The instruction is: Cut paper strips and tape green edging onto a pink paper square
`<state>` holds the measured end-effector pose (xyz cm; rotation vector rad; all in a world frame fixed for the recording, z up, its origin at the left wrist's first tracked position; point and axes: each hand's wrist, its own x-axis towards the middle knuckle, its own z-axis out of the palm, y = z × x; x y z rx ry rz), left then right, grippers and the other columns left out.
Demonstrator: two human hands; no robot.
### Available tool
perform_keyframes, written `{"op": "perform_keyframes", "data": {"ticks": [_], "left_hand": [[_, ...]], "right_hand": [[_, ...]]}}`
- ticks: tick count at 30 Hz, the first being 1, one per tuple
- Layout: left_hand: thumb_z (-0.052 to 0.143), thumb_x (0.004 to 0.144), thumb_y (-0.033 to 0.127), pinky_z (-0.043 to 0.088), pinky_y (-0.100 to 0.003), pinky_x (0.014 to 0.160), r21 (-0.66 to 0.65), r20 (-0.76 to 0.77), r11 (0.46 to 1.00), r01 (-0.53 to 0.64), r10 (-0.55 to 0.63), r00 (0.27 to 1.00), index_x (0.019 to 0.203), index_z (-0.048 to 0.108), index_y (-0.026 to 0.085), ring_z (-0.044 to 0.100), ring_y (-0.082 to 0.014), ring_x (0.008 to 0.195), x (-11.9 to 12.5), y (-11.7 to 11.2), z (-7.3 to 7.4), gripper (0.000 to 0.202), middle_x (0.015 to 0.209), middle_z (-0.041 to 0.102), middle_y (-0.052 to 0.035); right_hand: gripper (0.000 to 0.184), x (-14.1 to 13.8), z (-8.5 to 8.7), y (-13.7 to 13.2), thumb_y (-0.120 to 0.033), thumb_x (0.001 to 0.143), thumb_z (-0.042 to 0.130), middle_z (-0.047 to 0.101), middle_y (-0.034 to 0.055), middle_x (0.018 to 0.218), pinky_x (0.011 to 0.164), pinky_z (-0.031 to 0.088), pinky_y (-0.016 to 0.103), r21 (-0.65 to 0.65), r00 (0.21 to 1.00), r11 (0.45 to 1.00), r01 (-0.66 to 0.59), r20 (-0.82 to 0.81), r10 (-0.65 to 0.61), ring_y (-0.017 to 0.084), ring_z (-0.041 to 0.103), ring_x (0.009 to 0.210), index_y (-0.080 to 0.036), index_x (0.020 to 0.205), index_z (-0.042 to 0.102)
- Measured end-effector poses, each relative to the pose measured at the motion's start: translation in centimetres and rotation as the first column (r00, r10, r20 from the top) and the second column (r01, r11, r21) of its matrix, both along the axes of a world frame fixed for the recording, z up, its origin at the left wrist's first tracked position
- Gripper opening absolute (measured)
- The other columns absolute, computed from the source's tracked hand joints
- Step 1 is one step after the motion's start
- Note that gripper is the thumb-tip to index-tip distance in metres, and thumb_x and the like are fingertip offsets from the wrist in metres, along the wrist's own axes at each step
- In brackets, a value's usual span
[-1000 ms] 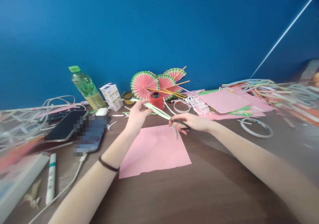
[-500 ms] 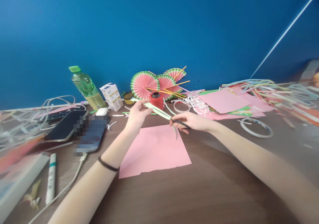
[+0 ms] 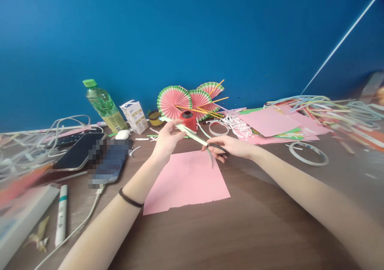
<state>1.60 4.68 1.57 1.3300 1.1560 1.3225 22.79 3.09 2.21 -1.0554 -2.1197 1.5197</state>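
My left hand pinches a pale green paper strip between thumb and fingers, above the far edge of a pink paper sheet. My right hand is closed around the black handles of a pair of scissors. Their blades lie along the strip, pointing toward my left hand. A thin sliver of paper dangles below the strip beside my right fingers. Just behind the hands stands a red round object with a dark top. Pink and green pleated paper fans lean against the wall behind it.
At left are a green-capped bottle, a small carton, two phones, a marker and a white cable. At right lie stacked pink papers, paper strips and a tape roll.
My left hand has shifted slightly right along with the strip. The scissor handles and blades have spread apart a little. The pink sheet stays in place.
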Motion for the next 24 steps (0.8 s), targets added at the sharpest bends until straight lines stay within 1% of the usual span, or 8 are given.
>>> {"op": "perform_keyframes", "data": {"ticks": [5,8,14,17,20,24], "left_hand": [[0.065,0.060,0.018,0.044,-0.028,0.074,0.021,-0.050,1.000,0.022,-0.021,0.999,0.099,0.060,0.019,0.060,-0.0148,0.074,0.5,-0.5,-0.2,0.039,0.090,0.063,-0.0022],[0.063,0.062,0.018,0.044,-0.027,0.072,0.040,-0.087,0.999,0.003,0.001,0.996,0.098,0.060,0.020,0.059,-0.0140,0.073,0.9,-0.9,-0.1,0.037,0.094,0.062,-0.0020],[0.062,0.063,0.017,0.044,-0.027,0.069,0.070,-0.121,0.997,-0.013,0.022,0.992,0.097,0.061,0.022,0.058,-0.0142,0.068,1.4,-1.5,-0.1,0.034,0.088,0.062,-0.0004],[0.061,0.064,0.017,0.044,-0.027,0.070,0.078,-0.140,0.997,-0.013,0.024,0.990,0.100,0.060,0.023,0.058,-0.0142,0.068,1.4,-1.5,-0.2,0.036,0.088,0.062,-0.0004],[0.060,0.065,0.017,0.044,-0.027,0.071,0.087,-0.141,0.996,-0.002,0.014,0.990,0.101,0.059,0.023,0.058,-0.0139,0.070,1.4,-1.5,-0.3,0.037,0.092,0.062,-0.0007],[0.058,0.066,0.018,0.045,-0.028,0.072,0.097,-0.155,0.995,-0.012,0.027,0.988,0.104,0.057,0.022,0.058,-0.0147,0.073,1.4,-1.4,-0.4,0.038,0.090,0.063,-0.0007]], "right_hand": [[0.046,-0.2,-0.1,0.0,-0.050,0.079,0.050,0.046,-0.0050,0.054,0.043,0.029,0.020,0.004,1.000,1.000,-0.003,-0.010,0.003,0.006,0.045,0.044,-0.013,0.104,0.057],[0.046,-0.3,-0.2,0.0,-0.050,0.079,0.050,0.046,-0.0047,0.056,0.043,0.030,0.020,0.002,1.000,1.000,-0.002,-0.016,0.002,0.006,0.046,0.045,-0.012,0.105,0.056],[0.043,-0.3,-0.6,0.1,-0.050,0.081,0.050,0.048,-0.0040,0.057,0.044,0.032,0.020,0.009,1.000,1.000,0.003,-0.019,-0.003,0.007,0.048,0.048,-0.014,0.105,0.056],[0.041,-0.3,-0.8,0.2,-0.049,0.082,0.049,0.048,-0.0039,0.058,0.044,0.032,0.020,0.014,0.999,1.000,-0.009,-0.039,0.010,0.007,0.049,0.048,-0.015,0.103,0.056],[0.040,-0.4,-1.0,0.2,-0.049,0.082,0.049,0.047,-0.0041,0.058,0.043,0.031,0.020,0.013,0.998,1.000,-0.011,-0.053,0.012,0.007,0.049,0.048,-0.014,0.099,0.056],[0.038,-0.4,-1.2,0.2,-0.050,0.081,0.049,0.046,-0.0048,0.056,0.042,0.032,0.020,0.019,0.998,1.000,-0.006,-0.067,0.007,0.006,0.048,0.045,-0.014,0.094,0.055]]}}
